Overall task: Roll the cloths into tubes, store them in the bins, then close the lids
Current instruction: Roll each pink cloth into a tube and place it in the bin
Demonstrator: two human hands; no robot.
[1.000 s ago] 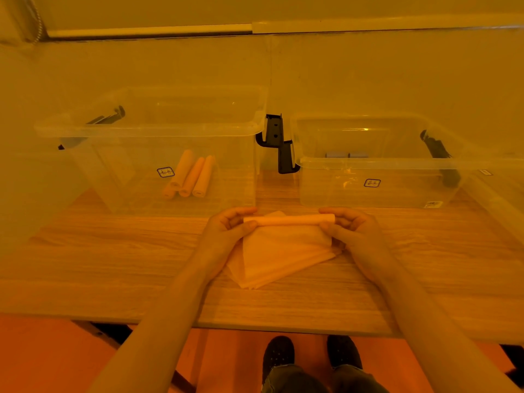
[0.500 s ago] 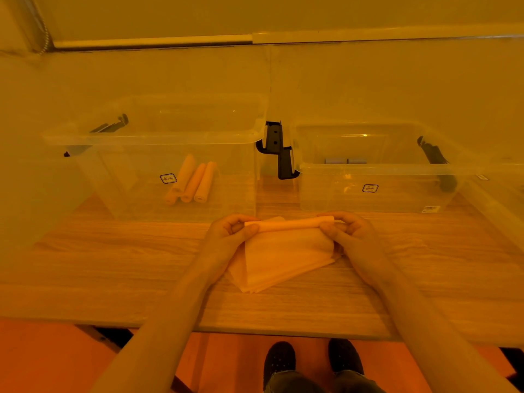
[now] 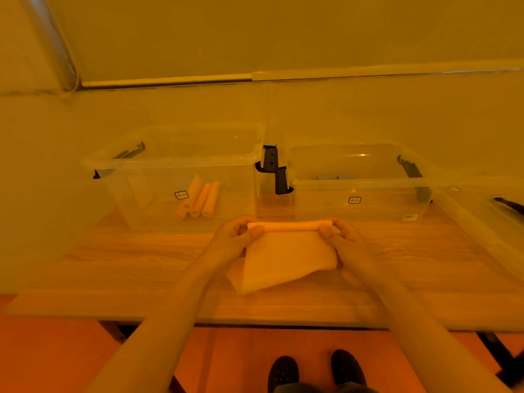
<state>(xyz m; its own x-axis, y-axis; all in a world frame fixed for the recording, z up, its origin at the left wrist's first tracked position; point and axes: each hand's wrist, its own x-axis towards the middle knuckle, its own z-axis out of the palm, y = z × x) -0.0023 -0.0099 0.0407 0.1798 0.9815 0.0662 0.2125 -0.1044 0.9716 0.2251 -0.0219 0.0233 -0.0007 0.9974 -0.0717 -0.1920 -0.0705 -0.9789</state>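
Note:
An orange cloth (image 3: 286, 256) hangs above the wooden table (image 3: 127, 268), its top edge rolled into a thin tube. My left hand (image 3: 235, 236) pinches the tube's left end and my right hand (image 3: 344, 239) pinches its right end. More flat cloths lie beneath it, mostly hidden. The clear left bin (image 3: 136, 188) stands open behind my hands and holds three rolled orange cloths (image 3: 200, 198). The clear right bin (image 3: 397, 202) also stands open; I see no cloths in it.
Black latch handles (image 3: 273, 171) hang between the two bins. A clear lid (image 3: 487, 222) lies at the table's right edge. A pale wall runs behind the bins. My shoes (image 3: 314, 370) show below the table's near edge.
The cloth has lifted off the stack and hangs from the rolled edge between both hands. The camera tilted up, showing more wall.

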